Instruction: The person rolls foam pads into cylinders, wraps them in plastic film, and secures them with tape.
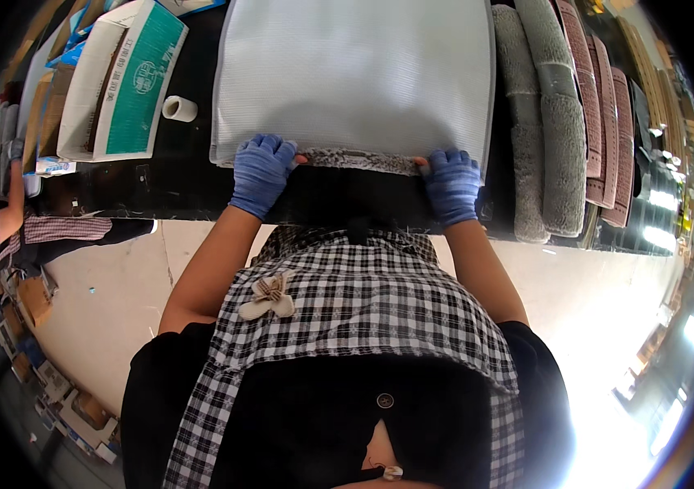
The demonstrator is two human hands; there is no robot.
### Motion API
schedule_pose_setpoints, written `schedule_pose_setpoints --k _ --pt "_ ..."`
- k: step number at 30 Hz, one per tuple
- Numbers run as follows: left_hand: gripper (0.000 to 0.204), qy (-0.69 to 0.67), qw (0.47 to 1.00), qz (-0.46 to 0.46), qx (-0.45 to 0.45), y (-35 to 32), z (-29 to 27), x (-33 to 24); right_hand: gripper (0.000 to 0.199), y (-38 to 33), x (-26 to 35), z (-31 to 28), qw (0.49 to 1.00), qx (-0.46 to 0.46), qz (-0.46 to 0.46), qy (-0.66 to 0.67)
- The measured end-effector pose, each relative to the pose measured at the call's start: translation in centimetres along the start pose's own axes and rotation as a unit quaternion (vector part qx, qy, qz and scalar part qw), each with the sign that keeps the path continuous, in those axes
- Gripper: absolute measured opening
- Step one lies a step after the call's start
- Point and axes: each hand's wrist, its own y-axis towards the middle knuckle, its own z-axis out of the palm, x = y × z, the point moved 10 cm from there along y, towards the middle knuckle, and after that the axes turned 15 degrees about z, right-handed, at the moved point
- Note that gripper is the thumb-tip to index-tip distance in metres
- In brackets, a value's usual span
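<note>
A light grey mat (355, 73) with ribbed backing lies face down on the black table in front of me. Along its near edge a strip of grey plush pile (363, 160) shows, where the edge is turned up. My left hand (264, 173), in a blue knit glove with a bare thumb tip, is closed around the left part of this edge. At the right part, my right hand (453, 183) in a matching glove grips the same edge, its thumb tip on the plush. The fingers curl over the backing on both sides.
Left on the black table (176, 187) are an open white and green carton (139, 90) and a small white roll (179, 108). Folded grey plush mats (555, 122) and pinkish-brown mats (608, 122) stack at the right. Another person (5, 220) stands at far left.
</note>
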Motion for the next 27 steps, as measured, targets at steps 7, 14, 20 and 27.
schedule_pose_setpoints --k 7,14,20,27 --pt "0.025 -0.024 0.990 -0.113 0.076 -1.0 2.0 3.0 0.033 1.0 -1.5 0.2 0.998 0.039 0.058 0.001" --pt "0.024 -0.049 0.970 -0.101 0.214 -4.1 7.2 3.9 0.042 2.3 -3.1 0.2 0.996 0.032 0.082 -0.002" --pt "0.021 0.004 0.986 -0.147 0.084 -1.9 5.5 5.4 0.042 0.5 -5.7 1.2 0.988 -0.031 0.147 0.046" --pt "0.014 -0.029 0.992 -0.032 0.118 -0.8 5.2 3.3 0.029 0.6 -4.0 2.3 0.997 -0.025 0.066 -0.012"
